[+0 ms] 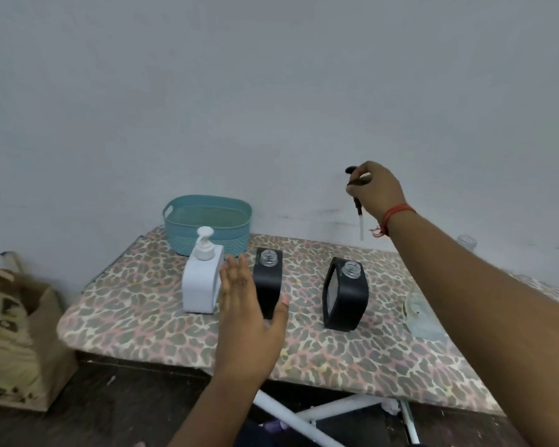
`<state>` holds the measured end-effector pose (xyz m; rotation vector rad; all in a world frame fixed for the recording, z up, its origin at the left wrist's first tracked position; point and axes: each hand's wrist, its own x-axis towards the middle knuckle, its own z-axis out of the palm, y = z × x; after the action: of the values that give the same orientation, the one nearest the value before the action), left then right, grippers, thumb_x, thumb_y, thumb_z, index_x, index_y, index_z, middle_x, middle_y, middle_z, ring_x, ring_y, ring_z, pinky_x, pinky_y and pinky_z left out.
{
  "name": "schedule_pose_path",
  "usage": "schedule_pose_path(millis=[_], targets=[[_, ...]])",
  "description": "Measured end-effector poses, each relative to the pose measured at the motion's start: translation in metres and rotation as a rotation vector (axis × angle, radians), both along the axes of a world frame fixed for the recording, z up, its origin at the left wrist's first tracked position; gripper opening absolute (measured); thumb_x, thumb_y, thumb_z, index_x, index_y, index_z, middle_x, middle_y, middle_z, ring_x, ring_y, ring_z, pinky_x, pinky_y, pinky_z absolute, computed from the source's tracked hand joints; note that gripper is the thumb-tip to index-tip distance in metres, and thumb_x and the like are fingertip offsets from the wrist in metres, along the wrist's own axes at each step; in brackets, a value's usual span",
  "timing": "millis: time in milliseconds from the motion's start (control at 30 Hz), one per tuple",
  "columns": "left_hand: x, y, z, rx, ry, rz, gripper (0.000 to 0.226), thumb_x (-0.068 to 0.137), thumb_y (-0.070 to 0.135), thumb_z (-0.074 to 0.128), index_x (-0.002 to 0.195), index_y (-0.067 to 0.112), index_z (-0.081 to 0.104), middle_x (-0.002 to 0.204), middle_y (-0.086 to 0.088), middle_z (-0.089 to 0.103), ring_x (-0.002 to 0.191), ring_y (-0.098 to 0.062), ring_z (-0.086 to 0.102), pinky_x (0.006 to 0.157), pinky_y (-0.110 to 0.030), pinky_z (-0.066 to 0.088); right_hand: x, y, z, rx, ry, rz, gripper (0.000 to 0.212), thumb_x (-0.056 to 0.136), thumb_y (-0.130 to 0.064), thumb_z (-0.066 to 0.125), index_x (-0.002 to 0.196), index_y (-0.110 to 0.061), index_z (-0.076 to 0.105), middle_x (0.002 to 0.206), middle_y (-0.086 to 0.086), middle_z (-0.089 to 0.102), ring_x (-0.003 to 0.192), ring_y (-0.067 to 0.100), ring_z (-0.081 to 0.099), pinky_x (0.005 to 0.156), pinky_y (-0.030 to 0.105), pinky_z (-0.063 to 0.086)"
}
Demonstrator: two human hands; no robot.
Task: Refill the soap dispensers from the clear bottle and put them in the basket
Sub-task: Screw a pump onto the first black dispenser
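Note:
A white soap dispenser (202, 283) with its pump on stands left of two black dispensers on the leopard-print board (320, 346). The middle black dispenser (270, 282) and the right black dispenser (346, 296) both have bare, uncapped necks. My left hand (249, 304) is open, fingers spread, just in front of the middle black dispenser. My right hand (376, 191) is raised above the board, shut on a black pump head (357, 201) whose white tube hangs down. A teal basket (207, 224) stands behind the white dispenser. A clear bottle (421, 317) lies at the right, partly hidden by my right arm.
A wall rises right behind the board. A brown paper bag (13, 337) stands on the dark floor at the left. White legs (320, 411) cross under the board. A small clear jar (467, 241) shows past my right forearm.

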<state>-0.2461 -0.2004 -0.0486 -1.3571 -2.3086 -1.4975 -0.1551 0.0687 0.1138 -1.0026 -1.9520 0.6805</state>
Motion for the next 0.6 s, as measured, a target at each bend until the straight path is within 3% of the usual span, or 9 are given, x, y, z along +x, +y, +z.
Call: schedule_pose_path(millis=[100,200,300,400,533,600], targets=[[0.002,-0.006,0.007,-0.085,0.054,0.014,0.093,0.099,0.060,0.045,0.149,0.040,-0.031,0.166,0.010,-0.031,0.151,-0.005,-0.030,0.127,-0.037,-0.005,-0.006,-0.042,0.018,0.023,0.179,0.083,0.020,0.087,-0.014,0.071,0.096,-0.018,0.053,0.095,-0.003,0.062,0.085,0.016,0.062,0.070,0.021,0.046],[0.001,-0.011,0.014,-0.252,0.159,0.046,0.093,0.099,0.064,0.038,0.157,0.027,-0.025,0.164,0.000,-0.035,0.152,-0.018,-0.032,0.128,-0.044,-0.007,-0.013,-0.075,0.022,-0.022,0.301,0.148,0.031,0.085,-0.014,0.075,0.100,-0.016,0.048,0.098,0.000,0.060,0.089,0.017,0.062,0.079,0.028,0.051],[0.000,-0.016,0.019,-0.367,0.232,0.049,0.094,0.099,0.068,0.033,0.161,0.020,-0.019,0.164,-0.003,-0.035,0.151,-0.024,-0.033,0.125,-0.047,-0.011,-0.020,-0.098,0.016,-0.108,0.403,0.192,0.037,0.085,-0.010,0.076,0.110,-0.013,0.049,0.098,-0.004,0.058,0.088,0.011,0.061,0.078,0.021,0.050],[-0.002,-0.017,0.021,-0.411,0.269,0.053,0.095,0.098,0.070,0.032,0.162,0.019,-0.017,0.165,-0.005,-0.032,0.152,-0.026,-0.032,0.126,-0.048,-0.010,-0.027,-0.112,0.005,-0.164,0.429,0.190,0.037,0.089,-0.009,0.071,0.122,-0.006,0.056,0.108,-0.002,0.062,0.091,0.008,0.062,0.076,0.015,0.047],[-0.004,-0.012,0.018,-0.440,0.295,0.051,0.097,0.097,0.072,0.030,0.161,0.018,-0.020,0.163,-0.005,-0.035,0.151,-0.026,-0.033,0.126,-0.049,-0.010,-0.035,-0.124,-0.014,-0.170,0.405,0.195,0.027,0.093,-0.008,0.066,0.119,-0.006,0.063,0.112,0.003,0.066,0.097,0.012,0.064,0.094,0.031,0.051],[-0.005,-0.008,0.016,-0.446,0.304,0.052,0.097,0.097,0.073,0.029,0.161,0.018,-0.020,0.164,-0.005,-0.033,0.149,-0.024,-0.035,0.126,-0.048,-0.011,-0.038,-0.127,-0.021,-0.167,0.395,0.216,0.026,0.094,-0.009,0.065,0.120,-0.009,0.062,0.116,0.003,0.065,0.101,0.011,0.064,0.096,0.031,0.051]])
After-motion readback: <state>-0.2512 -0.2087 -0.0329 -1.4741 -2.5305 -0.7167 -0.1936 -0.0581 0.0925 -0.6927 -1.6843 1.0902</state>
